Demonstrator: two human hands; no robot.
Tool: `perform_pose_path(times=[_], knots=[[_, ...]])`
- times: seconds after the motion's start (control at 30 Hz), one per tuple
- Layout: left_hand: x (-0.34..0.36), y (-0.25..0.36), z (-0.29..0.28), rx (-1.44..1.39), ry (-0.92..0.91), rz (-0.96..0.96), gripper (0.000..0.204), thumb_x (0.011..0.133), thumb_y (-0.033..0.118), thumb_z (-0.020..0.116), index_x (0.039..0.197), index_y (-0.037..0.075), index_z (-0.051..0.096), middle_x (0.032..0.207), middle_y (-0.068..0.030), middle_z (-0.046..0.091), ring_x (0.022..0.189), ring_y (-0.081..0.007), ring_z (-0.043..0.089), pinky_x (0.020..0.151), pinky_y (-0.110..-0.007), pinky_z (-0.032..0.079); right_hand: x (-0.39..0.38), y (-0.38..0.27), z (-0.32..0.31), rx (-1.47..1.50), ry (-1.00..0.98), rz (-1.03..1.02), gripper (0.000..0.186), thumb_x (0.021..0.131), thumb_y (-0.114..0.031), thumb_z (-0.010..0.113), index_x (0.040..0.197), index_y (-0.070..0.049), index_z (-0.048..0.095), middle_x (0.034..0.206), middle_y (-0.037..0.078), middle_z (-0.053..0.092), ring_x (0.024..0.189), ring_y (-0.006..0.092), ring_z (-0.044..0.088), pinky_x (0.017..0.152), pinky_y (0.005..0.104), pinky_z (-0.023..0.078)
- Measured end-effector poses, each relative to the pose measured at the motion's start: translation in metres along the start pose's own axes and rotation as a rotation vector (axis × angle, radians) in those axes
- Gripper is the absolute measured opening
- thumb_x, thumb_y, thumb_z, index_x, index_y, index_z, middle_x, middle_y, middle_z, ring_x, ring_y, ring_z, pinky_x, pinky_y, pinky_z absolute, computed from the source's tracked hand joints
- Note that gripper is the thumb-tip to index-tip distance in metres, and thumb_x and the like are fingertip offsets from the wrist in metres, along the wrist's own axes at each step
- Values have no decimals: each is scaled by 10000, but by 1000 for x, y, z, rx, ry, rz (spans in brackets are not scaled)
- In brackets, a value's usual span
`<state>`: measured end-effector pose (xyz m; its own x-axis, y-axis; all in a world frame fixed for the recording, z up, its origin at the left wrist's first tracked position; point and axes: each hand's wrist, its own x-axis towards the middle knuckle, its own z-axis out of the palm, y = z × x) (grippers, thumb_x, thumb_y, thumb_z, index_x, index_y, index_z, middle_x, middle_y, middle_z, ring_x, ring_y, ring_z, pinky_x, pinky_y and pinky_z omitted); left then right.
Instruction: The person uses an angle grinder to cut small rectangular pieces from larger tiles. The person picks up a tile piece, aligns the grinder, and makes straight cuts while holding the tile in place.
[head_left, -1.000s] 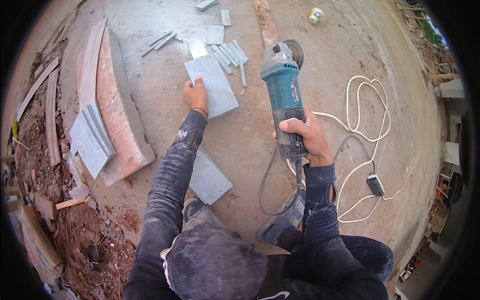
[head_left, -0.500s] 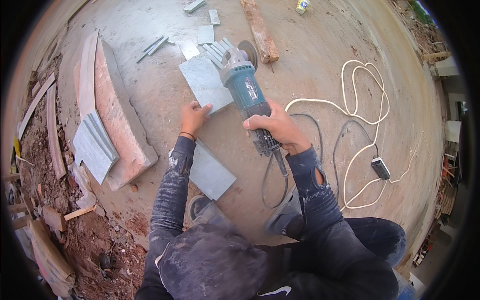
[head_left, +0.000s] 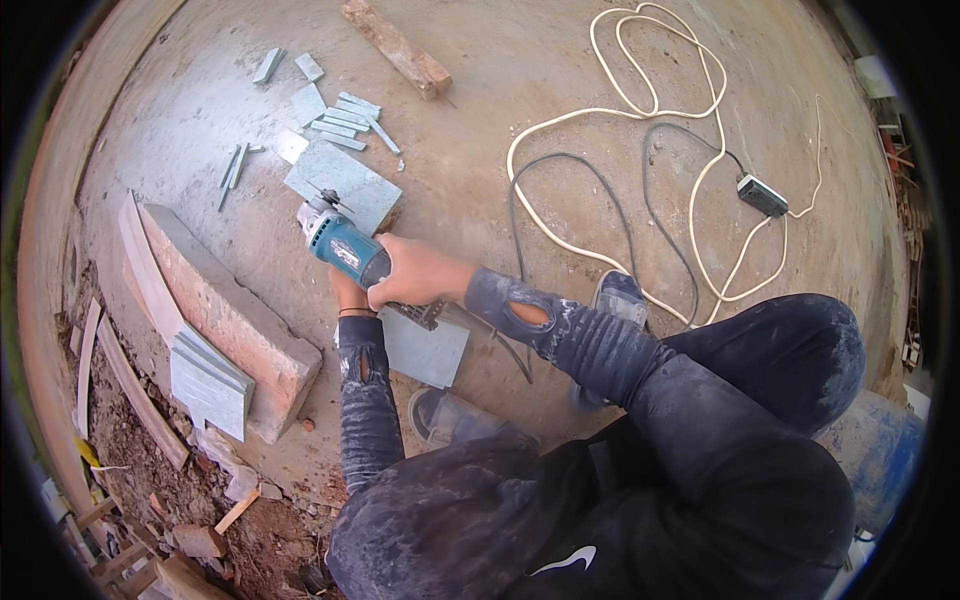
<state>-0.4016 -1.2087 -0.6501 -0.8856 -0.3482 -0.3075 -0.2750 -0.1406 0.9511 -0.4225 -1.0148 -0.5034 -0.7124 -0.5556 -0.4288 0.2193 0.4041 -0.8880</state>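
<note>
The right hand (head_left: 425,272) is wrapped round the body of the grinder (head_left: 347,245); the left hand (head_left: 348,290) is close by it, its fingers hidden behind the tool, so its grip cannot be told.

In the head view, the only one, the grinder's disc (head_left: 330,197) stands over the slab (head_left: 360,185), which lies flat on the ground ahead of the hands. Whether disc and slab touch cannot be told. The visible part of the slab looks whole, with no clear cut across it, so work on this piece seems hardly begun, if at all.

Beyond it, narrow strips (head_left: 347,117) lie in a loose group and dark strips (head_left: 235,165) lie apart to the left; these look like cutting already done. A small tile (head_left: 308,103) lies beside the first group.

A second slab (head_left: 425,350) lies by a shoe (head_left: 450,415), and a stack (head_left: 208,390) of fanned slabs sits against the stone block (head_left: 240,330). Both look uncut, though how many remain to be cut cannot be judged.
</note>
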Motion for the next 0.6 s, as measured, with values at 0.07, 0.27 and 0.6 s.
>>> perform_pose_path(times=[0.07,0.27,0.6], knots=[[-2,-2,9,-112,4,-57,217,979,141,528,1096,-1,643,952,-117,706,810,-231,700,704,-364,585,-1,9,1,-2,28,4,647,627,-271,782,1142,44,552,965,198,664,895,300,655,785,359,516],[-20,33,24,-272,47,-190,246,982,85,462,1095,-83,602,987,-230,689,860,-355,718,743,-446,622,-11,0,-3,30,8,30,660,612,-269,791,1130,62,551,959,202,661,885,298,654,779,354,517],[-20,33,27,-262,59,-195,213,968,57,503,1087,-69,627,975,-184,702,827,-297,720,715,-399,613,-5,8,-1,64,2,49,605,618,-242,801,1093,50,566,942,166,660,862,256,649,762,339,513]])
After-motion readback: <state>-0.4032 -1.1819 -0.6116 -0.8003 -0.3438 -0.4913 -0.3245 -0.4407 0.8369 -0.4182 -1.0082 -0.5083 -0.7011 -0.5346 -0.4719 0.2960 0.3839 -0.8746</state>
